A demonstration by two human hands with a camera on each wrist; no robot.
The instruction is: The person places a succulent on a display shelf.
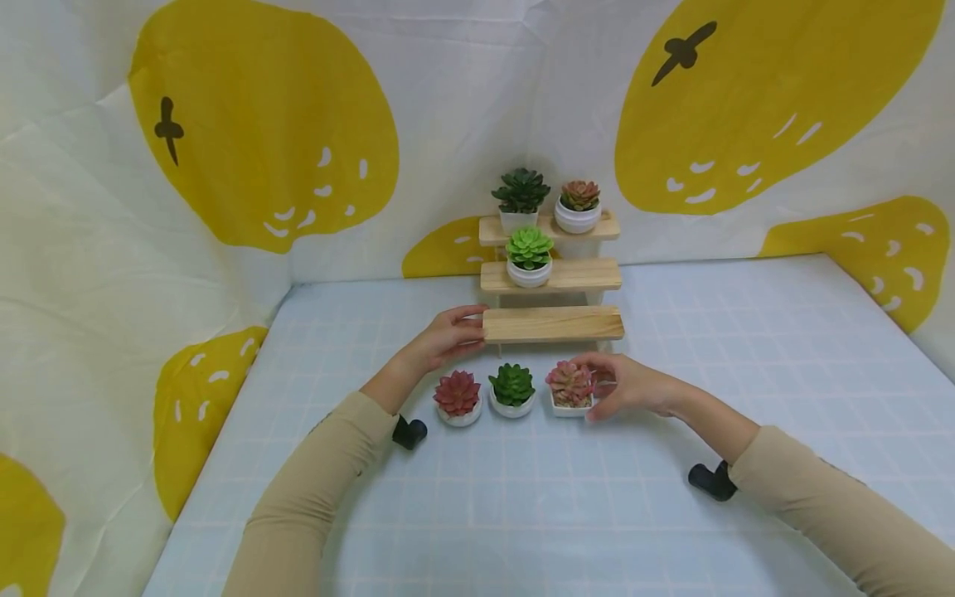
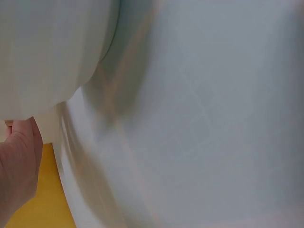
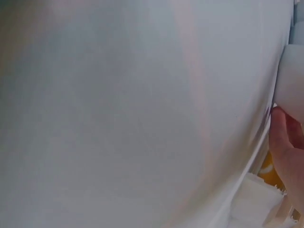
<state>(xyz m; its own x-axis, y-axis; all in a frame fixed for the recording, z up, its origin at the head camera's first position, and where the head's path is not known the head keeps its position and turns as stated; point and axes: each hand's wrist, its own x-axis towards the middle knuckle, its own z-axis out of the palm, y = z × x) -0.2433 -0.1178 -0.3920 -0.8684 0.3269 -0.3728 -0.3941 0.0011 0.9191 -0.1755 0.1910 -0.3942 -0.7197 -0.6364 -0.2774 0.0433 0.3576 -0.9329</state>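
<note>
A three-step wooden plant stand (image 1: 554, 325) stands near the back of the table. My left hand (image 1: 448, 338) holds the left end of its lowest step, with fingers at both the back and front edges. In front of the stand, my right hand (image 1: 630, 385) grips a pink succulent (image 1: 571, 385) in a square white pot from its right side. To its left are a green succulent (image 1: 512, 385) and a dark red succulent (image 1: 458, 393), both in round white pots. The left wrist view shows my left hand (image 2: 19, 164) beside a large, pale pot.
On the top step stand a dark green succulent (image 1: 521, 192) and a reddish-orange one (image 1: 579, 197). A bright green succulent (image 1: 530, 250) sits on the middle step. Pale blue checked cloth (image 1: 522, 522) covers the table, and a fruit-print curtain (image 1: 477, 99) hangs close behind the stand.
</note>
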